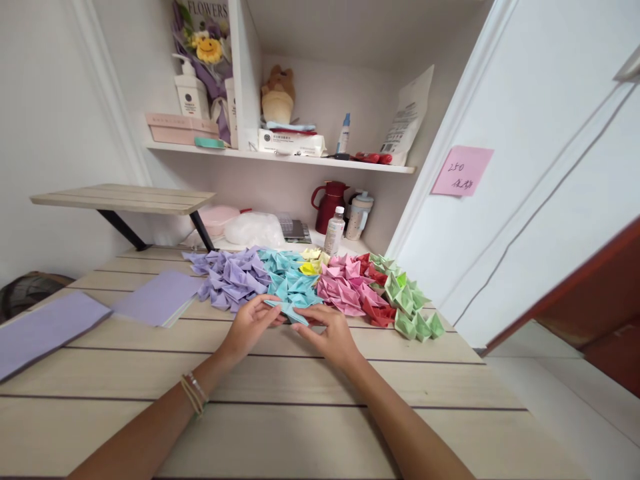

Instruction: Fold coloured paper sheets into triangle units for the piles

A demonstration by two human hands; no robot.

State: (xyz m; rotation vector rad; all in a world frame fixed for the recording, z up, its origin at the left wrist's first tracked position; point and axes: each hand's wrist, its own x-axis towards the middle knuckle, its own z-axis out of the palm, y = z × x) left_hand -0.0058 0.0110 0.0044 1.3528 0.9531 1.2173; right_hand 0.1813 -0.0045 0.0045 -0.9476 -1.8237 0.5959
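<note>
A light blue paper boat [287, 310] is held between my two hands, just above the table and in front of the piles. My left hand [250, 323] pinches its left end, with a bracelet on that wrist. At its right end the fingers of my right hand [331, 331] close on the paper. Right behind it lie more blue paper boats [290, 275]. Purple paper boats [234, 279] are heaped to the left. Pink paper boats [344, 287], red ones [377, 312] and green ones [413, 303] spread to the right, with a few yellow ones [311, 265] at the back.
Purple paper sheets [157, 295] and a purple stack [47, 330] lie on the slatted table [280, 427] at left. A small raised shelf [123, 198] stands behind them. A clear bottle [335, 232], a red jug [330, 205] and a tumbler [359, 217] stand behind the boats.
</note>
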